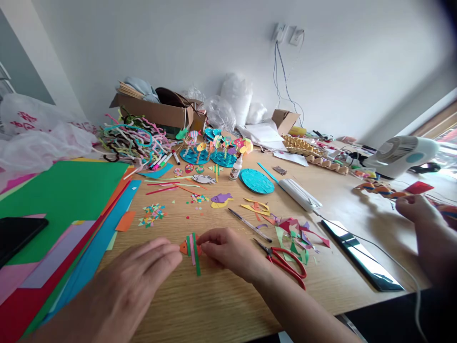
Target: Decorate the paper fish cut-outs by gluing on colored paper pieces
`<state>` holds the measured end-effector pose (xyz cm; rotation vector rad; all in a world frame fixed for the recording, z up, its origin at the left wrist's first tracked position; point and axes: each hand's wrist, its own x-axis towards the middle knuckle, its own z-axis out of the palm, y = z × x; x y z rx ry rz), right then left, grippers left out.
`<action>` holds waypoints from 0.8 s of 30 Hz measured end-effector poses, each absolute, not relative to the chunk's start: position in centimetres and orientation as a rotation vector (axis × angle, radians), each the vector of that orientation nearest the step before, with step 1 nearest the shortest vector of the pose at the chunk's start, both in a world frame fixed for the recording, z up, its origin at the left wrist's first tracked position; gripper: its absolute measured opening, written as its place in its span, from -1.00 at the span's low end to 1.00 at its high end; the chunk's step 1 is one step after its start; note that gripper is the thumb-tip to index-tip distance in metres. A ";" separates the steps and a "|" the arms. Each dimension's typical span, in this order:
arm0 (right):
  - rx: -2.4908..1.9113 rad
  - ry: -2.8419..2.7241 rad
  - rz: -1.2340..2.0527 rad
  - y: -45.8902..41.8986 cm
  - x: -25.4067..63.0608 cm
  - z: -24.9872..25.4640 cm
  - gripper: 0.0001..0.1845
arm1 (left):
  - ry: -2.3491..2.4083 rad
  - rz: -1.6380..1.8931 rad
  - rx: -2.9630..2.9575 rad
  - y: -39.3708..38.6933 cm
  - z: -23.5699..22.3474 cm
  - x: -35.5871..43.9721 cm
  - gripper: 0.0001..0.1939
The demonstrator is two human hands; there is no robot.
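Observation:
A small orange paper fish (pixel 184 247) lies on the wooden table (pixel 221 295), with green and pink paper strips (pixel 194 252) laid across it. My left hand (pixel 132 281) rests flat on the table, fingers stretched out, its fingertips touching the fish's left side. My right hand (pixel 228 252) is curled, its fingertips pinched on the right end of the fish and strips. Red-handled scissors (pixel 285 262) lie just right of my right hand.
Coloured paper sheets (pixel 60 214) and a black phone (pixel 17 236) lie at left. Paper scraps (pixel 296 233), a pen (pixel 250 225), a glue bottle (pixel 235 167), blue discs (pixel 256 181), pipe cleaners (pixel 132 138) and boxes fill the back. Another person's hand (pixel 421 212) works at right by a tablet (pixel 360 257).

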<state>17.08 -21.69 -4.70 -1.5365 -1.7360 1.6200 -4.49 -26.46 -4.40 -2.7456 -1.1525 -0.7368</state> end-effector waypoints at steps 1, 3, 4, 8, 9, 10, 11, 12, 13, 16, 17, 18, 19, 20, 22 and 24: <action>-1.508 -1.592 1.719 -21.8 17.3 -4.8 -0.71 | -1.254 -0.654 -2.857 -25.8 -3.8 -4.4 -0.43; -1.434 -1.344 1.866 -22.0 17.6 -5.0 -0.68 | -1.373 -0.506 -3.033 -24.1 -3.1 -3.8 -0.48; -1.391 -1.255 1.921 -22.0 17.7 -5.1 -0.68 | -1.380 -0.476 -3.060 -23.1 -3.0 -3.4 -0.50; -1.265 -1.075 2.053 -22.1 17.8 -5.5 -0.68 | -1.564 -0.371 -3.267 -19.6 -3.7 -2.0 -0.57; -1.253 -1.054 2.067 -22.1 17.8 -5.6 -0.68 | -1.607 -0.368 -3.295 -19.0 -3.9 -1.7 -0.57; -1.242 -1.038 2.078 -22.1 17.7 -5.7 -0.68 | -1.636 -0.368 -3.312 -18.6 -4.1 -1.6 -0.56; -1.232 -1.027 2.089 -22.1 17.7 -5.8 -0.68 | -1.660 -0.366 -3.321 -18.2 -4.3 -1.4 -0.56; -1.226 -1.020 2.098 -22.0 17.6 -5.8 -0.69 | -1.676 -0.366 -3.330 -18.0 -4.5 -1.3 -0.56; -1.224 -1.018 2.105 -21.9 17.5 -5.8 -0.69 | -1.686 -0.368 -3.341 -17.8 -4.7 -1.3 -0.56; -1.241 -1.020 2.110 -21.7 17.3 -5.8 -0.70 | -1.683 -0.423 -3.406 -17.6 -5.4 -1.3 -0.59; -1.249 -1.019 2.110 -21.7 17.2 -5.8 -0.70 | -1.663 -0.454 -3.433 -17.5 -5.7 -1.3 -0.60; -1.252 -1.019 2.110 -21.7 17.2 -5.8 -0.70 | -1.637 -0.481 -3.457 -17.4 -6.0 -1.4 -0.62; -1.248 -1.018 2.111 -21.7 17.1 -5.8 -0.71 | -1.605 -0.498 -3.474 -17.3 -6.4 -1.5 -0.62; -1.241 -1.021 2.114 -21.7 17.1 -5.8 -0.71 | -1.571 -0.506 -3.483 -17.2 -6.6 -1.6 -0.63; -1.223 -1.033 2.120 -21.7 17.0 -6.0 -0.71 | -1.512 -0.501 -3.466 -17.1 -7.1 -1.7 -0.64; -1.212 -1.047 2.123 -21.7 17.0 -6.1 -0.71 | -1.454 -0.481 -3.435 -17.1 -7.3 -1.9 -0.63</action>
